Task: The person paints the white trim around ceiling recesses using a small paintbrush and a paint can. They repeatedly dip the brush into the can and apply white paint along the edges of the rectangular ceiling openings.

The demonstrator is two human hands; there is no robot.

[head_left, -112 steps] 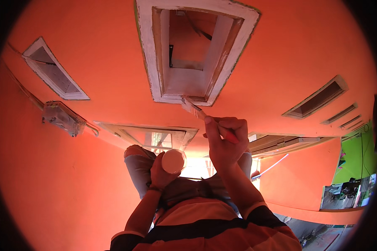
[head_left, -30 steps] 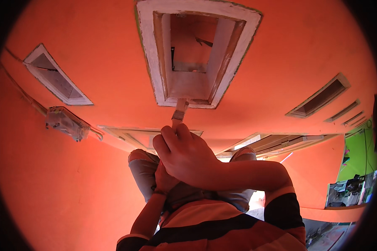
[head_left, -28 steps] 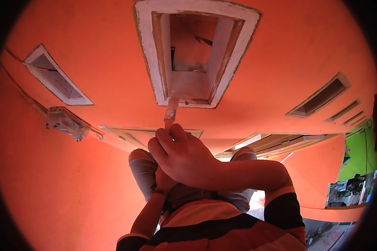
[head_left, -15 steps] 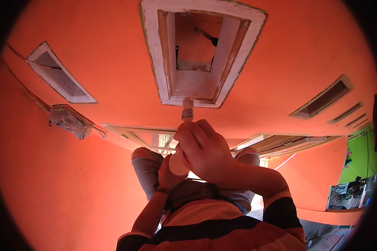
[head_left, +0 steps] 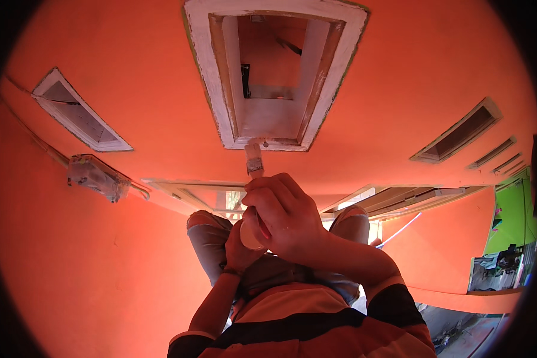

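In my right hand [head_left: 289,209], closed around its handle, is a flat paintbrush [head_left: 254,162]. The bristles point up and meet the lower edge of a white-painted frame [head_left: 209,65] around an opening in the orange wall. A small dark spot shows on that edge just right of the bristles. Lower down, my left hand [head_left: 237,252] grips a pale, round cup [head_left: 252,237] below my right hand. My right hand partly covers the cup, and its contents cannot be made out.
Left of the frame are a smaller white-edged opening [head_left: 107,142] and a plastic-covered box [head_left: 95,176] with cables on the wall. Several narrow openings line the right, the largest a slot [head_left: 459,132]. A framed pane [head_left: 203,200] lies beyond my knees.
The brush has shifted left along the frame's lower edge, with my right hand following. The dark spot now shows beside the bristles. My left hand still holds the cup. The view has moved slightly.
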